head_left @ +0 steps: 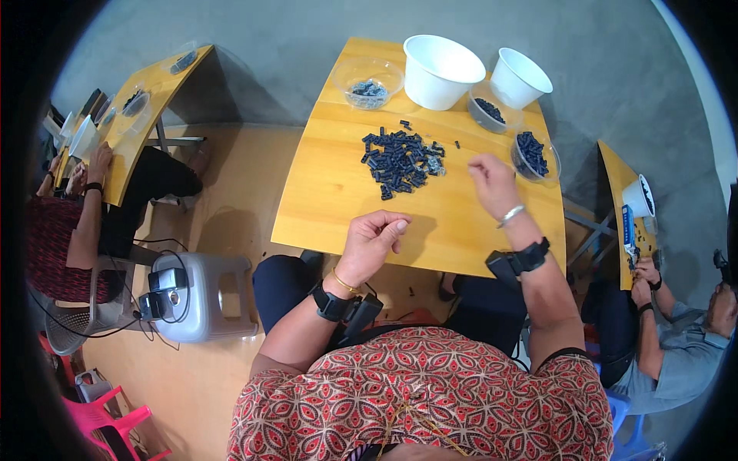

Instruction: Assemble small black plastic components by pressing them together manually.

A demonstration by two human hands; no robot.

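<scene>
A yellow rectangular wooden table [323,200] took up the middle of the view. On it, towards the back centre, lay a loose heap of small dark blue-black plastic pieces [396,161], with pale translucent bits mixed in at its right side. Behind the heap stood a large round white plastic tub [430,94], and left of the tub a wide, clear plastic bowl [344,84] of greyish bits.

The person's left hand [373,242] hung over the near edge, thumb pressed against the forefinger; nothing could be made out between them. The right hand [493,183], fingers curled inward, was right of the heap, near a clear round bowl filled with dark pieces [538,178] — its grip could not be told. Farther back, a smaller white tub [511,91] stood close by a clear bowl of tiny black parts [483,124].

Smallest was a single stray dark piece [457,144], apart from the heap. A sleeve or wrist band brushing the heap could scatter pieces — and the crowded right-side containers might tip if the right hand swung wide.
</scene>
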